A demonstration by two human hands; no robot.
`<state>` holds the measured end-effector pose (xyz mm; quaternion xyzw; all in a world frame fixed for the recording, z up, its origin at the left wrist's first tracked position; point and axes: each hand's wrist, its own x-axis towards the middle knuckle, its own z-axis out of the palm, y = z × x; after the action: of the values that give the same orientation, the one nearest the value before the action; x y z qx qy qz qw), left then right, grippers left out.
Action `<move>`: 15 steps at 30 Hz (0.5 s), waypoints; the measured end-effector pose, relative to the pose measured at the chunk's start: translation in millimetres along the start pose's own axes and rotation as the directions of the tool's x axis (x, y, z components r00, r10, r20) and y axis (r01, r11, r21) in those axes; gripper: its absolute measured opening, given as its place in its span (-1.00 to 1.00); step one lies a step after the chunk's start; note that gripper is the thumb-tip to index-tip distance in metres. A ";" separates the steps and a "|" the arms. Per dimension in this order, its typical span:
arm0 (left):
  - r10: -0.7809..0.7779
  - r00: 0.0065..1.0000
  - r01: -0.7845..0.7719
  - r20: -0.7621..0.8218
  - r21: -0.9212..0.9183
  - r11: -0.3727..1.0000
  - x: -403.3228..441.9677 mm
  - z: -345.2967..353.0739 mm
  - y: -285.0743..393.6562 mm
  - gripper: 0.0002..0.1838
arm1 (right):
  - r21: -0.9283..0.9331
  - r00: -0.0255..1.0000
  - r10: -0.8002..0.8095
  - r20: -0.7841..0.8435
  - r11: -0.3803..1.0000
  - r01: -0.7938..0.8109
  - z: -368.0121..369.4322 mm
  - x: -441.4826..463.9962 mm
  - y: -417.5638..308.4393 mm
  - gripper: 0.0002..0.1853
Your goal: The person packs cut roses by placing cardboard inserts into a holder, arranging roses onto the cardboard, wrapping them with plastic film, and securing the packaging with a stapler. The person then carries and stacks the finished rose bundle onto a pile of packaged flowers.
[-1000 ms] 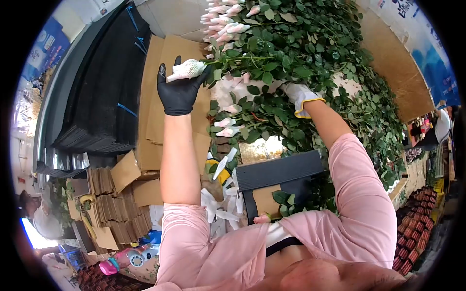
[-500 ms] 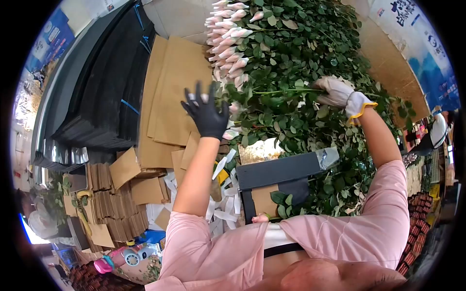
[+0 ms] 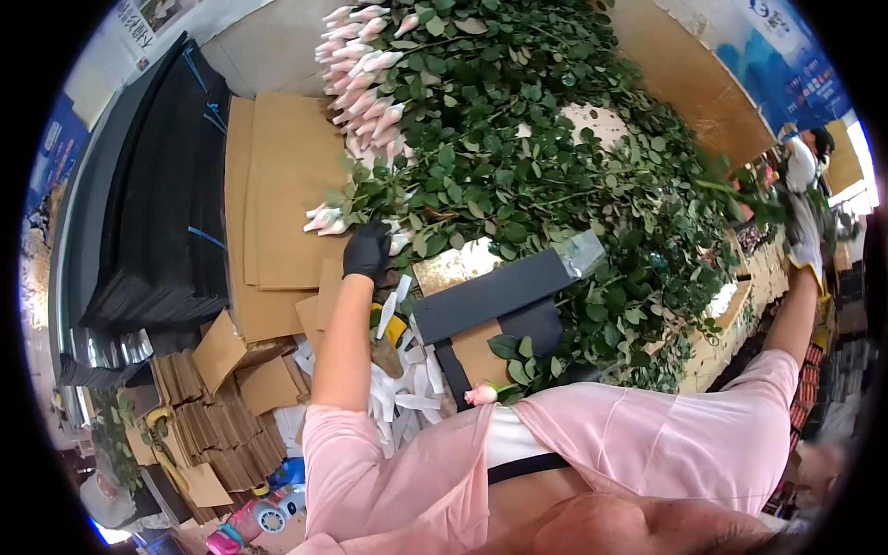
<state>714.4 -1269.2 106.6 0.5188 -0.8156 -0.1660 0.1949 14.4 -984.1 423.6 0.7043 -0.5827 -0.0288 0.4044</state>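
My left hand [image 3: 368,252], in a black glove, is closed at the left edge of the heap of leafy rose stems [image 3: 518,157]. Leaves partly cover its fingers, so what they grip is hidden. Just above it, rosebuds in white sleeves [image 3: 324,219] stick out to the left; another sleeved rosebud [image 3: 400,240] touches its right side. Far to the right, my right hand [image 3: 805,236], in a pale glove, is stretched out and smeared by motion. It appears closed on a blurred green rose stem [image 3: 726,188] that trails leftward.
Sleeved rosebuds [image 3: 361,83] lie stacked at the back. Left are cardboard sheets [image 3: 301,185] and dark corrugated boards [image 3: 153,203]. A dark strip [image 3: 495,298] lies before me, near loose white sleeves [image 3: 407,407] and a pink rose [image 3: 480,395]. Another person [image 3: 803,162] is at far right.
My right hand has swung from the rose heap far out to the right. My left hand has gone from spread fingers to closed, by the sleeved rosebuds. The view has turned right.
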 end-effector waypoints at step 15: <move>-0.017 0.972 -0.053 0.235 0.289 0.956 36.8 -172.2 153.1 -0.65 | 0.752 0.986 -0.149 -0.070 0.641 0.150 -85.4 249.7 -284.9 -0.45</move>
<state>665.0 -1252.2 334.0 0.5113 -0.8531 -0.1017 0.0196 365.0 -1150.9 416.6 0.8540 -0.4816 0.1832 0.0718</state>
